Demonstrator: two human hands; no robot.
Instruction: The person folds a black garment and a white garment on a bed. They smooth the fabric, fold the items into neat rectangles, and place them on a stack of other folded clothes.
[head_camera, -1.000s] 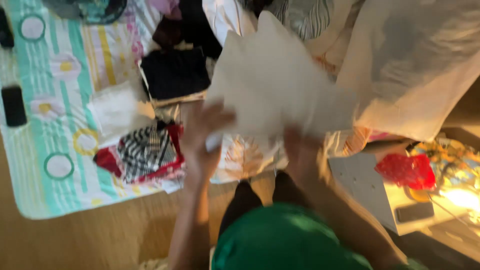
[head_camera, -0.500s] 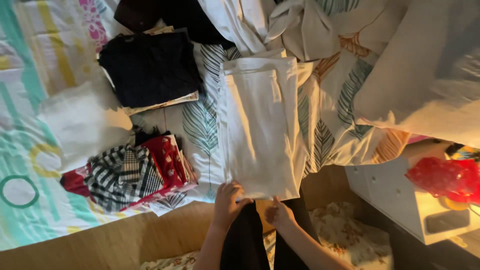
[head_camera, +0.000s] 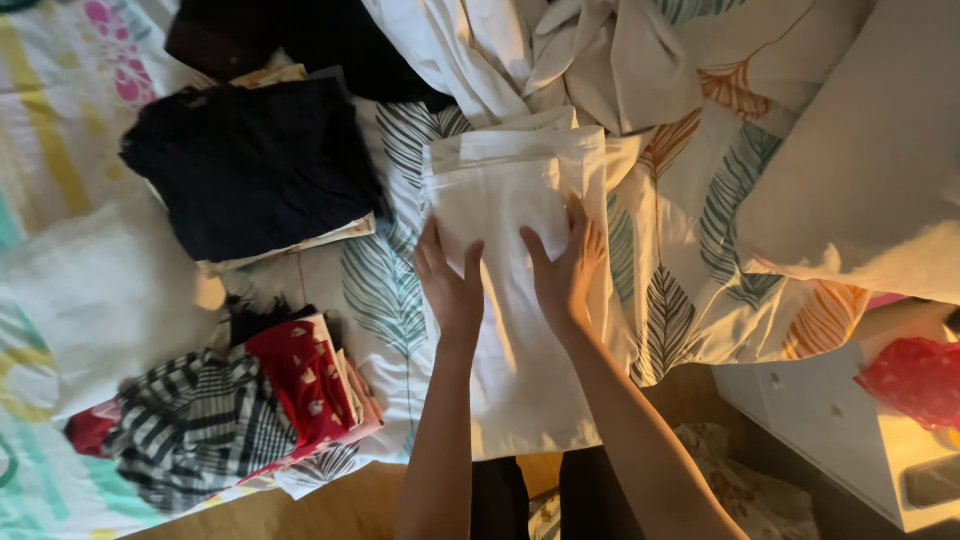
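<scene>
White cloth (head_camera: 510, 300) is lying lengthwise at the bed's (head_camera: 690, 300) near edge; I'm pressing left hand (head_camera: 450, 285) and right hand (head_camera: 562, 270) flat, fingers spread, gripping nothing, flattening it.

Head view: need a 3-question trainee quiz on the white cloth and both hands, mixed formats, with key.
1. True or false: both hands lie flat on the white folded cloth.
2. What lies directly left of the cloth, higher up on the bed? A) dark folded garment B) red bag C) pillow
3. Fill in: the striped black-and-white garment sits beside a ___ patterned one.

Key:
1. True: left hand and right hand press on it, palms down.
2. A, the dark folded garment.
3. Red.
</scene>
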